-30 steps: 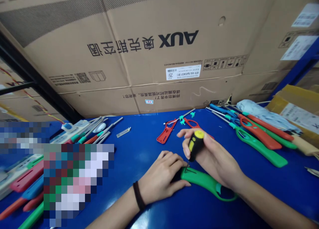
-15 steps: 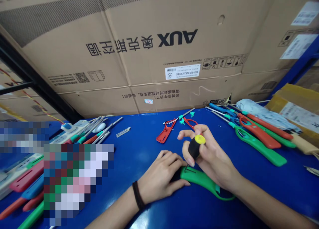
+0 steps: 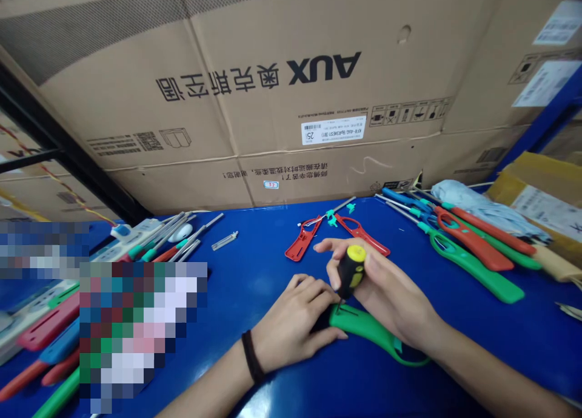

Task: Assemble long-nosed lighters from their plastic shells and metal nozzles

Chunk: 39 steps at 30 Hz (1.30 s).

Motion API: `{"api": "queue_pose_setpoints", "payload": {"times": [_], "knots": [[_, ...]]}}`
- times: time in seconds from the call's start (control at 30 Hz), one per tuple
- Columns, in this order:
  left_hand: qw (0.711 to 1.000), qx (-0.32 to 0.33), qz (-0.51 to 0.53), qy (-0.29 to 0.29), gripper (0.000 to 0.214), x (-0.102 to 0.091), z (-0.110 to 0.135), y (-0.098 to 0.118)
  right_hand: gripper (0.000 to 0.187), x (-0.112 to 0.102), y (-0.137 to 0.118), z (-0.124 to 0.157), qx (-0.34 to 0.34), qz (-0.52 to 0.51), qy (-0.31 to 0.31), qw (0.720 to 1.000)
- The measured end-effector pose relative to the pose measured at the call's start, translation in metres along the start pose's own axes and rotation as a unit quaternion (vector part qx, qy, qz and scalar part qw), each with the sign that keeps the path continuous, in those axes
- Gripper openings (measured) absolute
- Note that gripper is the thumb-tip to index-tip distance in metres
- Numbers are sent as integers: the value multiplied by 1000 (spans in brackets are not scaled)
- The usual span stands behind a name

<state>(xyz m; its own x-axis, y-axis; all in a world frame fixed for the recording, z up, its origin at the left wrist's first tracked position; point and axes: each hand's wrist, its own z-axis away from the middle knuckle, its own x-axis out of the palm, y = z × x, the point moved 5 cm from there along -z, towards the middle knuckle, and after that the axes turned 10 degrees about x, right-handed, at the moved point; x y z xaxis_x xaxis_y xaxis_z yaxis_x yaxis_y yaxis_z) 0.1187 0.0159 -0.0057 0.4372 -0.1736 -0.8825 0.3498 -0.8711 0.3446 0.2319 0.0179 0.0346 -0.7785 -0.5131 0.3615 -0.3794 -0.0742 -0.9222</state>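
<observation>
My right hand (image 3: 386,290) is closed around a stubby screwdriver (image 3: 352,271) with a black and yellow handle. Its thin shaft points down at the end of a green lighter (image 3: 368,327) lying on the blue table. My left hand (image 3: 297,321), with a dark band at the wrist, grips that same end of the lighter; some of its fingertips are hidden. Beyond my hands lie two red lighter shell halves (image 3: 300,239), opened apart. Beside them are small teal parts (image 3: 331,218) and a metal tube.
Several long lighters (image 3: 477,266) in green, red and blue lie at the right, near a yellow-taped carton (image 3: 541,193). More lighters (image 3: 54,321) and a power strip (image 3: 140,233) are at the left. A clear plastic piece (image 3: 224,241) lies left of centre. Cardboard (image 3: 254,127) stands behind.
My right hand has turned slightly and shifted left around the screwdriver handle, uncovering more of the second red shell half. My left hand and the green lighter have stayed put.
</observation>
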Motion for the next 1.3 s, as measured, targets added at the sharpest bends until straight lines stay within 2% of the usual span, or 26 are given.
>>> {"api": "queue_pose_setpoints", "payload": {"times": [0.07,0.2,0.27,0.3,0.4,0.53,0.63,0.77,0.87,1.0,1.13,1.23,1.3], "knots": [[1000,1,-1,1,35,0,0,0,14,-1,-2,1,-18,4,17,1000],[1000,6,15,2,32,1,0,0,17,-4,-2,0,-31,-33,40,998],[1000,4,14,4,33,1,0,0,31,-5,0,-1,-9,-41,30,999],[1000,5,11,5,33,1,0,0,32,-5,1,-1,0,-39,22,999],[1000,11,4,8,33,1,0,0,18,-2,0,-1,-1,-29,-1,1000],[1000,10,11,7,31,1,0,1,19,0,-2,-1,-16,-60,-7,998],[1000,7,11,4,34,0,-1,1,30,1,-1,0,0,-62,-13,998],[1000,8,7,0,34,0,-1,1,15,0,-2,0,-6,-41,1,999],[1000,9,11,3,34,1,0,1,15,-1,-4,-1,-20,-65,15,998],[1000,9,1,7,35,1,0,0,31,0,-2,-2,2,-62,-6,998],[1000,9,1,5,34,1,0,1,15,1,-5,0,-11,-35,-6,999],[1000,7,13,4,31,0,-1,1,20,1,-7,0,-27,-52,0,998],[1000,7,11,6,31,0,-1,1,27,1,-6,0,-12,-58,-7,998]]}}
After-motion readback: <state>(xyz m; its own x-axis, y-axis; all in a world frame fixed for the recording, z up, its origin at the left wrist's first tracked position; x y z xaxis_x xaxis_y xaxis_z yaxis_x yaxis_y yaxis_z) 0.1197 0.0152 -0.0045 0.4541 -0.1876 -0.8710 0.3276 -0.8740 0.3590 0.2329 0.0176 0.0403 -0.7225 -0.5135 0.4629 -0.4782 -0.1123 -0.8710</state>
